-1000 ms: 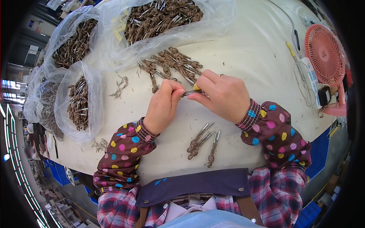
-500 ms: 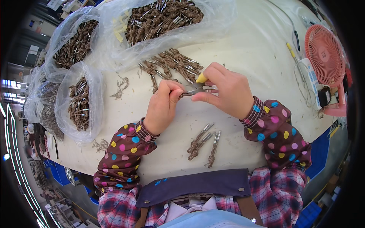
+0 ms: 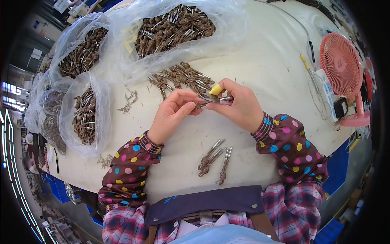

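1. Head view, middle of the frame: the left hand pinches the end of a small brown knotted cord piece between thumb and fingers, closed tight on it.
2. Just right of it, the right hand is closed around small metal snips with a yellow handle tip. The snips touch the cord piece where the two hands meet.
3. Below the hands, in the lower middle, three brown knotted cords with silver metal tips lie together on the pale cream counter.
4. Just above the hands, a loose heap of the same brown cords lies on the counter.
5. At the top middle, a big clear plastic bag full of brown cords lies open.
6. At the upper left, two more clear bags of cords sit near the counter edge.
7. At the right edge, a small pink round fan stands on the counter, well apart from the hands.
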A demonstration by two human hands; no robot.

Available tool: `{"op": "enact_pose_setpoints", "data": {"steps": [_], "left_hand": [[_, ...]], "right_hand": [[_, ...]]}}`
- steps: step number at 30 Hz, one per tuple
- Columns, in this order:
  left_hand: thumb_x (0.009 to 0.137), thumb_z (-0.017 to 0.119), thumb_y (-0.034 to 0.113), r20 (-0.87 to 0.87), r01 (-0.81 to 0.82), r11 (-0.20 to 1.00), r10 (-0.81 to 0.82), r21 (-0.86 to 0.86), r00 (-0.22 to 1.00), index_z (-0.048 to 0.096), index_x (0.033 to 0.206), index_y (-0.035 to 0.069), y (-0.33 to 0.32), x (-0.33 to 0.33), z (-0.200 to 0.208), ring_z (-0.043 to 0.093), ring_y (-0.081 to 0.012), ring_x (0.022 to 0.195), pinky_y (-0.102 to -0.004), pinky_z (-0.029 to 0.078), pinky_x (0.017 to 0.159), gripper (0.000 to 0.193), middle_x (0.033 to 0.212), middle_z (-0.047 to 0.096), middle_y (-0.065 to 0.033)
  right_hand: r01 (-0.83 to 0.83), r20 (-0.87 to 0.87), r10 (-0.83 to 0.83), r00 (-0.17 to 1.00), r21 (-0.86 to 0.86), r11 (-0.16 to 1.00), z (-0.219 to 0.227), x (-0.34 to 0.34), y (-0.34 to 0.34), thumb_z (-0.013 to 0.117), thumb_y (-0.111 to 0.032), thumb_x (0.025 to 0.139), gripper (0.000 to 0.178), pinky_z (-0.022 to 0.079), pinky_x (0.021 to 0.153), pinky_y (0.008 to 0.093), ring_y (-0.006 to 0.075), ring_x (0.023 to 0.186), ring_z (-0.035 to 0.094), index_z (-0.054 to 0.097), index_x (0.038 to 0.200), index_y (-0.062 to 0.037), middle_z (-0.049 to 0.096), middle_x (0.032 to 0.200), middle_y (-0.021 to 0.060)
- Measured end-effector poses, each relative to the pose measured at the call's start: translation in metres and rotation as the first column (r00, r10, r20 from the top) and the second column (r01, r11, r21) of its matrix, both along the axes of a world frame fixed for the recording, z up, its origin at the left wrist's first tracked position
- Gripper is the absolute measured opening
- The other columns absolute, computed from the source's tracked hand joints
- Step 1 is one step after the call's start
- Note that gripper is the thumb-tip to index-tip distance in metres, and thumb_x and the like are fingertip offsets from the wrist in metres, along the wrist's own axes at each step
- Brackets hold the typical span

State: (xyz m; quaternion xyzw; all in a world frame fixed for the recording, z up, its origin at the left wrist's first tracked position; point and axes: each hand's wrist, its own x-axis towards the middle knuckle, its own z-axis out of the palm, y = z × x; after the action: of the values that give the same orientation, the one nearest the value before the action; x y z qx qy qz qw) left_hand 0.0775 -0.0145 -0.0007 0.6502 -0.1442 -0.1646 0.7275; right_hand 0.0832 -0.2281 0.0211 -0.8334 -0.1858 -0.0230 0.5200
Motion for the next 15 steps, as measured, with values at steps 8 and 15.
{"op": "enact_pose_setpoints", "data": {"steps": [8, 15], "left_hand": [[0.097, 0.054, 0.017, -0.312, -0.038, 0.999, 0.048, 0.038, 0.949, 0.056, 0.11, 0.001, 0.004, 0.005, 0.015, 0.064, -0.0106, 0.079, -0.0253, 0.054, 0.071, 0.021, 0.095, 0.066, -0.0064], [0.091, 0.057, 0.006, 0.192, -0.189, 0.88, 0.114, 0.436, 0.975, 0.058, 0.113, 0.002, 0.01, 0.009, 0.006, 0.061, -0.0122, 0.072, -0.025, 0.049, 0.066, 0.022, 0.089, 0.065, -0.0073]], "right_hand": [[0.017, 0.175, 0.0, 0.984, -0.094, 0.995, -0.004, -0.004, 0.0, 0.078, -0.018, 0.074, 0.027, 0.052, 0.06, 0.0306, 0.0219, 0.066, 0.064, 0.061, 0.09, -0.0037, 0.064, 0.075, 0.0097], [0.065, -0.274, -0.059, 0.96, 0.011, 0.998, -0.004, 0.009, -0.005, 0.075, -0.018, 0.08, 0.022, 0.039, 0.052, 0.0207, 0.0034, 0.057, 0.05, 0.061, 0.077, -0.0006, 0.062, 0.064, 0.0011]]}}
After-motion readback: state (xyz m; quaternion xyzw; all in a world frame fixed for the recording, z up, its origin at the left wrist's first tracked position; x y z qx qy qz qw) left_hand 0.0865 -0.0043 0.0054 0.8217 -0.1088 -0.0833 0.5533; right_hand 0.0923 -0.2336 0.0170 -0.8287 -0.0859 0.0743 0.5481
